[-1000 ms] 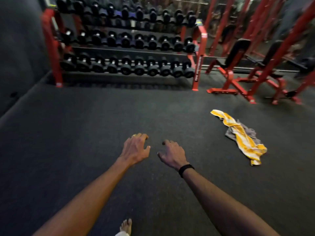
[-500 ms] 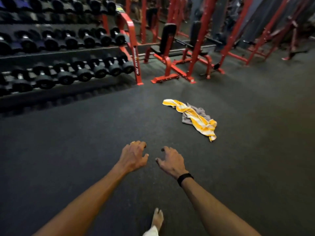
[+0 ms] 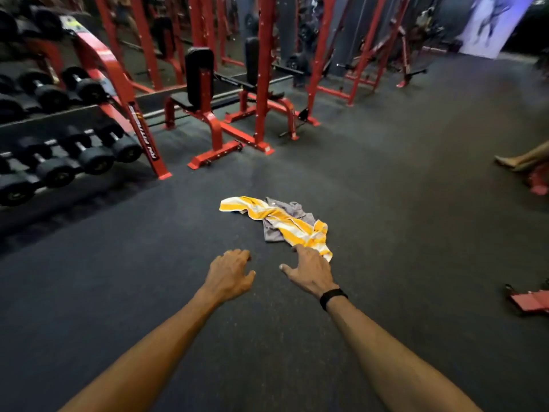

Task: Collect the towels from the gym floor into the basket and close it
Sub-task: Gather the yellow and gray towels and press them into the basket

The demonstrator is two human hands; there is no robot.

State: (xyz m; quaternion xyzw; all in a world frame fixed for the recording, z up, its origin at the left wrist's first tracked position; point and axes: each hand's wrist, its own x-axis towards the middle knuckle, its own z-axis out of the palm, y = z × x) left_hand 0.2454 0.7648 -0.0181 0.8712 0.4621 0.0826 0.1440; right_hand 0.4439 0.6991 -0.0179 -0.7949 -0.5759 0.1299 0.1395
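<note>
A yellow-and-white striped towel (image 3: 285,223) lies crumpled on the dark gym floor, draped over a grey towel (image 3: 283,211). My right hand (image 3: 310,270), with a black wristband, reaches out with fingers spread; its fingertips overlap the near end of the striped towel, and I cannot tell if they touch it. My left hand (image 3: 230,273) hovers beside it, fingers loosely curled and holding nothing. No basket is in view.
A red dumbbell rack (image 3: 139,123) with black dumbbells stands at the left. Red benches and frames (image 3: 214,114) line the back. A person's bare foot (image 3: 517,160) shows at the right edge, near red objects (image 3: 531,301) on the floor.
The view has swung right and moved closer to the towels. Both hands have advanced, and my right hand has reached the near end of the striped towel.
</note>
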